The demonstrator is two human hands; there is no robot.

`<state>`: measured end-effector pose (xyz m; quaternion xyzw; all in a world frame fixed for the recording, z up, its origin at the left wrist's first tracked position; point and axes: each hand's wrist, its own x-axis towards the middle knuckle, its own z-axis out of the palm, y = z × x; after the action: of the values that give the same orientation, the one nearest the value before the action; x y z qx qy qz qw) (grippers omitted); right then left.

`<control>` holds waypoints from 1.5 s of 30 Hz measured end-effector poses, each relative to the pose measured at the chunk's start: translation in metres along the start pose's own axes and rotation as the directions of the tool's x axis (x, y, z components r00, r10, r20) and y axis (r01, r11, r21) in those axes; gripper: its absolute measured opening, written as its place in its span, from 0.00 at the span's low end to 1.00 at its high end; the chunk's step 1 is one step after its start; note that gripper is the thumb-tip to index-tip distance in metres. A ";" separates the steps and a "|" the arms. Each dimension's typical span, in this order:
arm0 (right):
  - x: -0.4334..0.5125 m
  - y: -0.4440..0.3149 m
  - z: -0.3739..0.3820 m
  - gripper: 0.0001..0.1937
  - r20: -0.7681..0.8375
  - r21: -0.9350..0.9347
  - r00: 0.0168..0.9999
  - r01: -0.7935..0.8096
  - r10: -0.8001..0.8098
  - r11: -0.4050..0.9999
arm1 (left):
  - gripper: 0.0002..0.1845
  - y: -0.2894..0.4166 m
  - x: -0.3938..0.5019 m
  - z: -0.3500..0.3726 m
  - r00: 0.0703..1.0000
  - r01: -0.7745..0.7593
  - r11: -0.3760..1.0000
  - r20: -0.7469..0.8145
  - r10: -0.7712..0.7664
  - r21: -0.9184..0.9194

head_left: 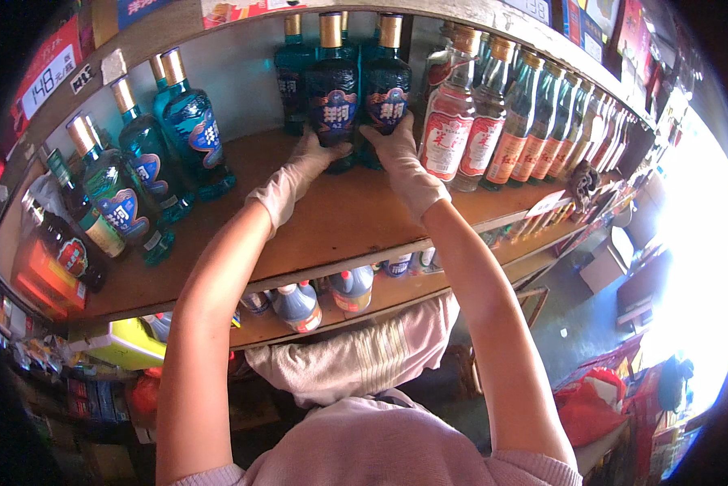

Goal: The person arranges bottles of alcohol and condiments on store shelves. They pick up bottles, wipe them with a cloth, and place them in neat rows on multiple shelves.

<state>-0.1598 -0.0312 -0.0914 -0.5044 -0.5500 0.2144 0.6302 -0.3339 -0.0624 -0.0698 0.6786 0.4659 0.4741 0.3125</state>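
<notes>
Both hands wear thin whitish gloves and reach onto a brown wooden shelf [266, 212]. The fingers of my left hand [309, 158] wrap the lower part of a blue-green glass liquor bottle [332, 79] with a gold cap, its thumb across the front. My right hand [394, 146] grips a matching liquor bottle [387, 76] just to the right, low on its body. The two bottles stand upright side by side, bases partly hidden. Behind them are more bottles of the same kind, one at the left [292, 79].
Left on the shelf stand more blue-green bottles [196, 121], a dark bottle [69, 246] and an orange box [48, 273]. Clear bottles with red-and-white labels [449, 121] and a row of red-labelled bottles [512, 140] stand right. Below are jugs [297, 307] and a hanging towel [364, 364].
</notes>
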 end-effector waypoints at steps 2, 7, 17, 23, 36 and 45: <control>-0.003 -0.002 0.000 0.42 -0.030 -0.034 0.999 0.023 -0.024 0.999 | 0.48 0.000 0.000 0.001 0.999 0.039 0.998 0.012 -0.038 -0.040; -0.004 -0.005 0.002 0.43 0.110 0.245 0.994 -0.038 0.011 0.969 | 0.52 0.004 -0.002 0.003 0.999 -0.003 1.000 -0.039 0.004 0.025; 0.019 0.007 -0.002 0.42 0.146 0.047 0.989 -0.029 0.022 0.998 | 0.49 -0.009 -0.001 0.005 1.000 -0.004 0.988 0.009 0.005 -0.151; -0.037 -0.028 -0.014 0.24 -0.036 0.263 0.993 0.122 -0.116 0.957 | 0.39 0.002 -0.052 -0.018 0.992 -0.075 0.934 -0.074 0.107 0.350; -0.091 -0.132 0.202 0.41 0.644 0.334 0.759 -0.160 -0.100 0.929 | 0.42 0.018 -0.199 -0.224 0.470 -0.072 0.665 -0.563 0.680 0.743; -0.115 -0.148 0.176 0.50 0.375 0.058 0.926 0.023 -0.044 0.998 | 0.30 -0.022 -0.191 -0.246 0.824 -0.071 0.996 -0.559 0.089 0.054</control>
<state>-0.3968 -0.1147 -0.0371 -0.4277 -0.6633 0.3107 0.5297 -0.5931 -0.2360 -0.0687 0.5332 0.5155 0.6578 0.1314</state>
